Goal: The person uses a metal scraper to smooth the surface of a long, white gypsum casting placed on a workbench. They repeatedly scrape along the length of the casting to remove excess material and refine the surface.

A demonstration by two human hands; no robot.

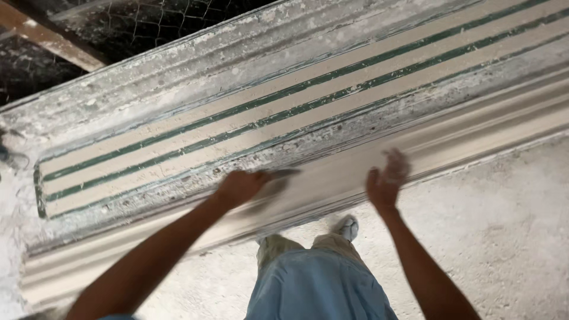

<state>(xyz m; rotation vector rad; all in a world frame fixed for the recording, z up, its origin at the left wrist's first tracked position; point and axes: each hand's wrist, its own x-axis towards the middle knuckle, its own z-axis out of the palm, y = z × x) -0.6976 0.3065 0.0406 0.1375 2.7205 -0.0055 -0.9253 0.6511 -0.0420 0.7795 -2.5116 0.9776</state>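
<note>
A long work bench (148,101), crusted white with 3 green stripes, runs from the lower left up to the right edge. Along its near edge lies a white plaster moulding (474,136). The left hand (240,186) grips a flat, blurred scraper (278,176) against the moulding. Further right, the right hand (386,178) rests spread wide on it.

No packages, labels, signs or screens anywhere in view.
</note>
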